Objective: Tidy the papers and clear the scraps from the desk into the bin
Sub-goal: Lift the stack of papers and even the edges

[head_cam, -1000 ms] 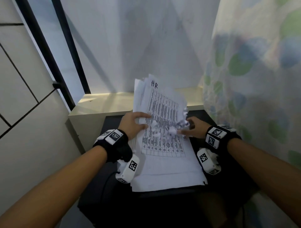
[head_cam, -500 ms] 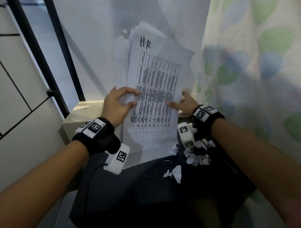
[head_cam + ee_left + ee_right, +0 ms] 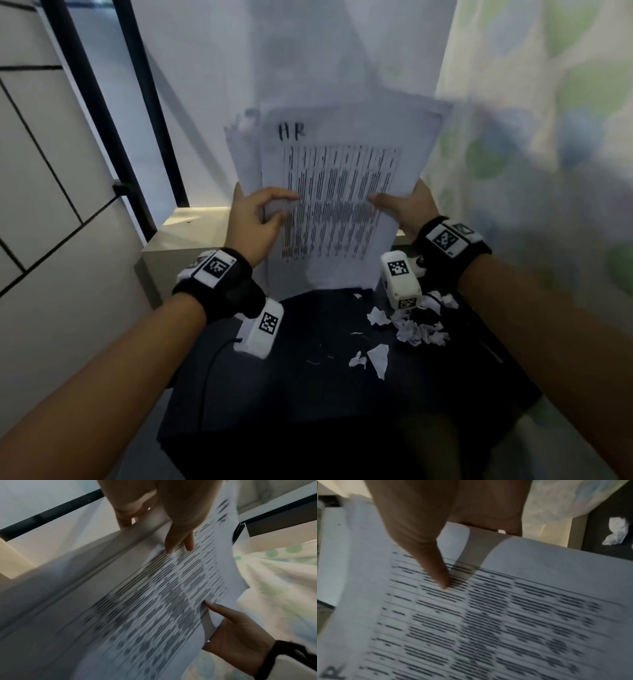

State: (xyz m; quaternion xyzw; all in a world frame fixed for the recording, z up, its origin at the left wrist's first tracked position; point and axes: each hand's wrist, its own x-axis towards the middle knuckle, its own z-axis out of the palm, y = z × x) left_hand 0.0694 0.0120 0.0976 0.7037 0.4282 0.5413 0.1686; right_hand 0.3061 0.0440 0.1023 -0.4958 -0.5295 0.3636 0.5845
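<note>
Scraps (image 3: 411, 329) loose on black desk (image 3: 308, 394), near right edge, below raised sheets. Left hand (image 3: 255, 222) and right hand (image 3: 407, 209) each pinch side of printed paper stack (image 3: 335, 205), held upright. Risk: uneven rear sheets slip out; lowering stack fans scraps off desk. Bin not visible.

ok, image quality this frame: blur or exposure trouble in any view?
Head: dim; paper stack is motion-smeared at its top, scraps on the dark desk are sharp. Left wrist: printed rows streaked, left hand soft. Right wrist: most blurred, right hand dark and close.
</note>
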